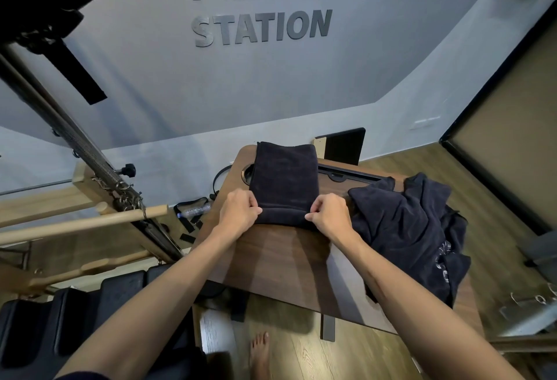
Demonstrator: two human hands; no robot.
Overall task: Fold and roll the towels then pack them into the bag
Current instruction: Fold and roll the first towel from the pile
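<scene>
A dark folded towel [284,178] lies lengthwise on the wooden table [271,259], its near end turned over into the start of a roll. My left hand [238,209] pinches the roll's left end. My right hand [330,214] pinches its right end. To the right, a heap of dark towels [413,223] lies crumpled on the table, with white print showing on one piece near the table's right edge. No bag can be made out.
Wooden pilates equipment with springs and a wooden bar [90,220] stands at the left, black pads [90,298] below it. A plastic bottle [196,210] and black straps lie on the floor beside the table. My bare foot [259,355] is under the near edge.
</scene>
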